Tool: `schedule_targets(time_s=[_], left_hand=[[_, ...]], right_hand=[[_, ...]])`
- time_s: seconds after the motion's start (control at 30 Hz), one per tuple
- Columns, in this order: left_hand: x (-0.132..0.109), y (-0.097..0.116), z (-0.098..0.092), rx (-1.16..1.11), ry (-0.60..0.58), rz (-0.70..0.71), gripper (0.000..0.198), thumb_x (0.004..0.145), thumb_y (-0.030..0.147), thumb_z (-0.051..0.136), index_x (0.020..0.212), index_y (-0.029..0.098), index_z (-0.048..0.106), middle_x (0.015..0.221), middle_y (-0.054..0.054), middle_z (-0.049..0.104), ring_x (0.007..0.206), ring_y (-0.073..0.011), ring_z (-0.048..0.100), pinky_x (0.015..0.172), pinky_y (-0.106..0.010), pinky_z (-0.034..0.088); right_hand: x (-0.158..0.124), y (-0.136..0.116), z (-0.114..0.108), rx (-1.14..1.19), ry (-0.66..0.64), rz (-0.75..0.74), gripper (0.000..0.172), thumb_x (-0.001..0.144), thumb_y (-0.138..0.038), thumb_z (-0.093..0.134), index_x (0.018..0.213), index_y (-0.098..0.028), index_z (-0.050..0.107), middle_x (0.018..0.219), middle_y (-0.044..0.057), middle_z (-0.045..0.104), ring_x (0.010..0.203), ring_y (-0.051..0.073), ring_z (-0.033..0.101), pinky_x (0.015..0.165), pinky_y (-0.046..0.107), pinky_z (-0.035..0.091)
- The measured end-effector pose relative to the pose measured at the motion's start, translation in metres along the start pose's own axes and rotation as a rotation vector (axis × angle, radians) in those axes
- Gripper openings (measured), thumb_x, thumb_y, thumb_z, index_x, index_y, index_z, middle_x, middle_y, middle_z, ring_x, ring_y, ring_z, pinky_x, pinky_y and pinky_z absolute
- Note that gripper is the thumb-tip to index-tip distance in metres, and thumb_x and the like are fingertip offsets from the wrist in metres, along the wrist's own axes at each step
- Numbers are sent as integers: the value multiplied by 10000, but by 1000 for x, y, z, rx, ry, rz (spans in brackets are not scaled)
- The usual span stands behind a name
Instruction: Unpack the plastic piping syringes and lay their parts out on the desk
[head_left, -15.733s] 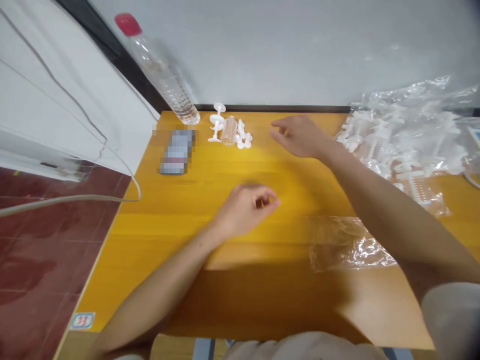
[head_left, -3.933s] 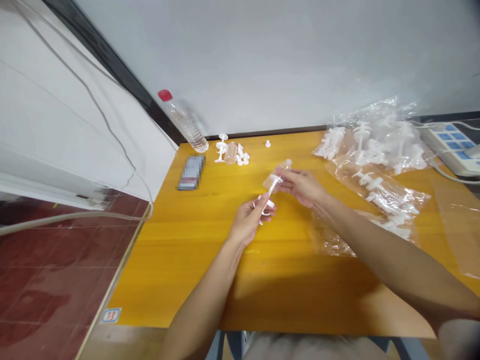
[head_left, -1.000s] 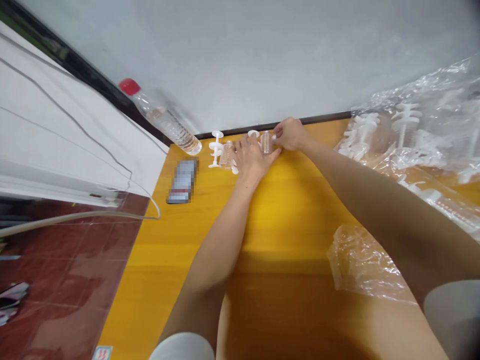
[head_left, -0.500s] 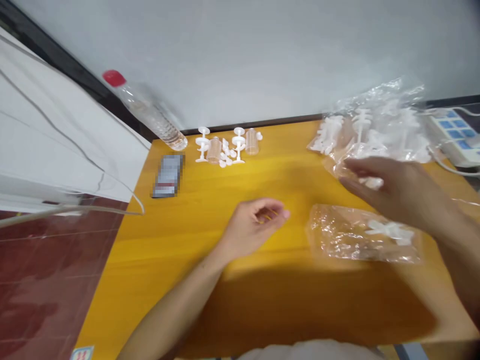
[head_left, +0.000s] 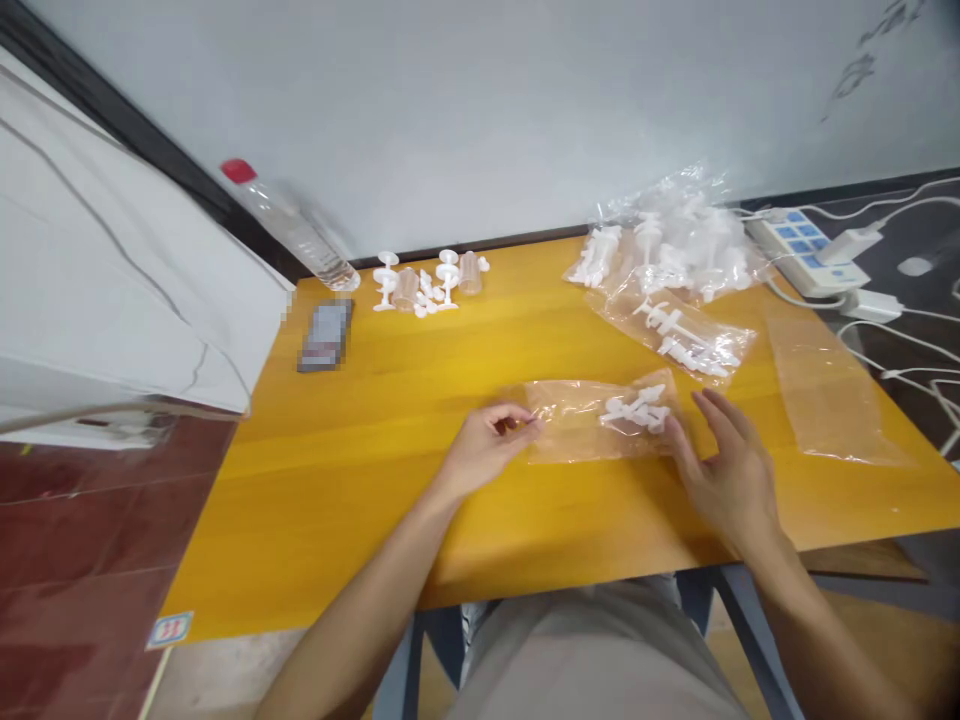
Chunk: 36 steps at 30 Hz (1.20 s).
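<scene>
A small clear plastic bag (head_left: 577, 425) with a few white plastic parts (head_left: 637, 410) inside lies flat on the yellow table (head_left: 390, 450). My left hand (head_left: 484, 450) pinches the bag's left edge with curled fingers. My right hand (head_left: 724, 465) rests at the bag's right end, fingers stretched out and touching it. At the table's far edge stand two assembled white plunger pieces with clear cups and small white caps (head_left: 427, 282).
A water bottle with a red cap (head_left: 289, 228) leans at the far left, a phone (head_left: 324, 335) beside it. Larger bags of white parts (head_left: 667, 260) lie far right, an empty clear bag (head_left: 825, 395) to the right, and a power strip (head_left: 806, 250) with cables beyond.
The small bag has slid left toward the table's middle. My left hand now pinches its edge, and my right hand has come down from above the bags to its right end.
</scene>
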<state>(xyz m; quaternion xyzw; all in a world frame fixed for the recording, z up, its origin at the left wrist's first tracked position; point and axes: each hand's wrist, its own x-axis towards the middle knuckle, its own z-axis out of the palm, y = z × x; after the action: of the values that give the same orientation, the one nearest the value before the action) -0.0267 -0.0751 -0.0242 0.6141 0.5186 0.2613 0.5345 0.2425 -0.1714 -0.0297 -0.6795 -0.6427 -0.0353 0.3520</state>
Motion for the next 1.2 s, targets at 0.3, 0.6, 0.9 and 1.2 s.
schedule_targets(time_s=[0.3,0.6,0.9,1.2], left_hand=[[-7,-15,-61,-367,-119,-91,278,740,328,838,985,196,836,1150,-99,801,943,-216,753,871,-332,579],[11,-27,-90,-637,-128,-175,377,741,280,871,1099,176,818,1251,-140,765,1078,-252,761,959,-360,602],[9,-36,-75,-286,35,-77,366,779,412,859,1089,222,819,1164,-58,800,1035,-233,751,1015,-373,576],[-6,-32,-65,140,139,144,253,874,416,753,1081,287,819,1065,-53,767,837,-208,696,770,-335,586]], right_hand=[[48,2,44,626,-237,584,611,808,-578,778,1245,-159,701,910,72,759,686,180,683,620,313,584],[104,-30,42,808,-116,490,459,748,-418,859,1144,-214,752,881,27,703,697,118,622,625,251,545],[119,-25,35,681,-88,435,353,778,-401,829,1087,-239,780,811,14,674,627,111,562,544,244,484],[82,13,48,241,-202,410,423,846,-533,733,1111,-205,767,915,72,733,638,178,640,617,354,567]])
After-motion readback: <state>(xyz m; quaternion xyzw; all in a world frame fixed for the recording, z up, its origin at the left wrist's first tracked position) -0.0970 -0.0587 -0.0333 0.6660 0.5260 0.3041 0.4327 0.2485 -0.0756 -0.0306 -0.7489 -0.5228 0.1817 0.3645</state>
